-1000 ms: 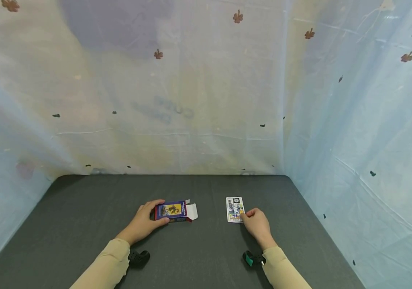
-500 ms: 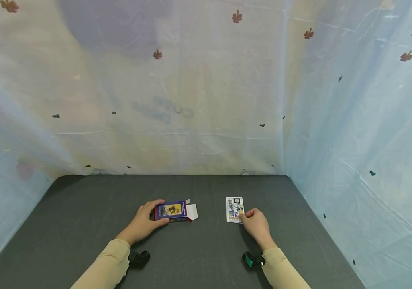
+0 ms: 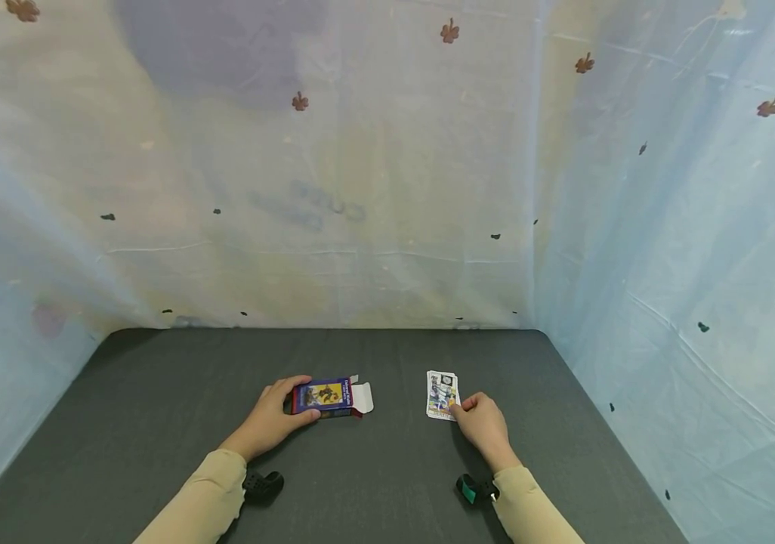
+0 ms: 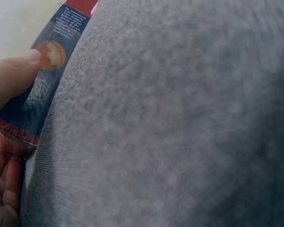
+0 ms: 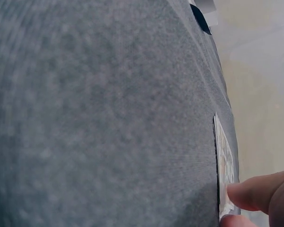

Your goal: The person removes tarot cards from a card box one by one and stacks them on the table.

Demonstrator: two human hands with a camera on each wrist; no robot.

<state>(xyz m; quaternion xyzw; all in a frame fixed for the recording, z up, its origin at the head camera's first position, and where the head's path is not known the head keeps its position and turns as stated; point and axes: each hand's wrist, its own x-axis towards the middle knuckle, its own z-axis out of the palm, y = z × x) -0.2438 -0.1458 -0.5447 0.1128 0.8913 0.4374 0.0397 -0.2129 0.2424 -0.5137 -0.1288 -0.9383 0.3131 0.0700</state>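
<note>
My left hand grips a blue and red card box lying on the table, thumb along its near side and fingers round its far left end. The box's white end flap stands open toward the right. In the left wrist view the thumb presses the box's printed narrow side, beside a moon-face picture. To the right, a small stack of illustrated cards lies face up. My right hand pinches the stack's near right corner, thumb on top; the right wrist view shows the thumb on the cards' face.
A dark grey cloth covers the table. Pale plastic sheeting hangs behind it and along both sides. A black band sits at the left wrist and a black and green one at the right.
The cards' edges have shifted slightly against each other, with more white border showing at the stack's upper left. Both hands and the box stay in place.
</note>
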